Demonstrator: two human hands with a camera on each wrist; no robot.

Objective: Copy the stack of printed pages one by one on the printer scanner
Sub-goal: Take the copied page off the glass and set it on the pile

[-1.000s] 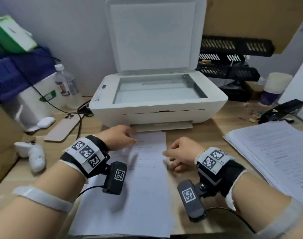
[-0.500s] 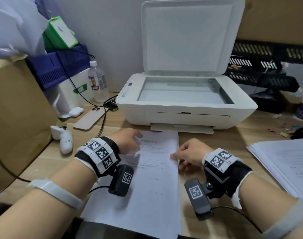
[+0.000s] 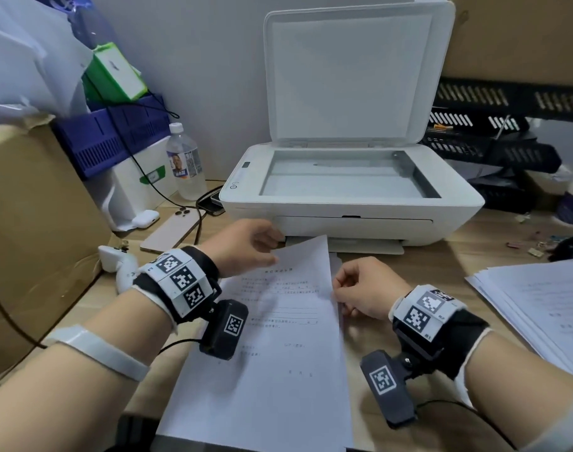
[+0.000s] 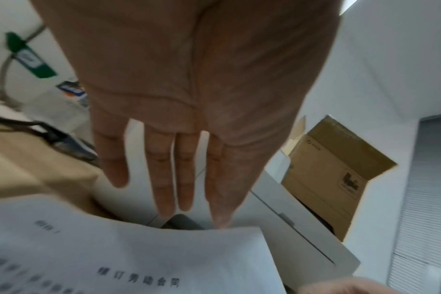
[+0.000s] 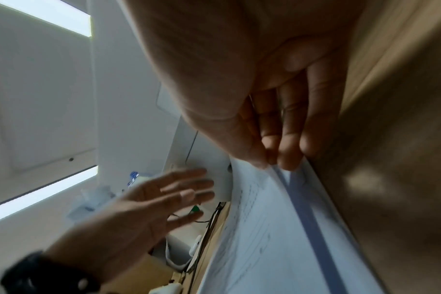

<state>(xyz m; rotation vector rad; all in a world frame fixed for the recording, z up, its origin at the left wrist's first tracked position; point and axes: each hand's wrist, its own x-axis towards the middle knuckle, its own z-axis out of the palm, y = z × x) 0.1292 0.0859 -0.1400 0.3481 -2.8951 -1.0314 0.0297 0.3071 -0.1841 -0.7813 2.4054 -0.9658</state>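
A printed page (image 3: 278,337) lies on the bench (image 3: 425,272) in front of a printer (image 3: 350,203) whose scanner lid (image 3: 353,76) stands raised. The right hand (image 3: 363,288) pinches the page's right edge between thumb and fingers (image 5: 287,157), lifting it. The left hand (image 3: 246,246) hovers over the page's far left corner, fingers (image 4: 164,179) straight and slightly apart. More pages (image 3: 539,305) sit stacked at right.

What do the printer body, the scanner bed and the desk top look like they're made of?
Printer: apparently matte white plastic, with smooth moulded edges.
Scanner bed: likely glass, flat and faintly reflective inside its frame.
Desk: light wood-grain surface; whether solid wood or laminate is unclear.
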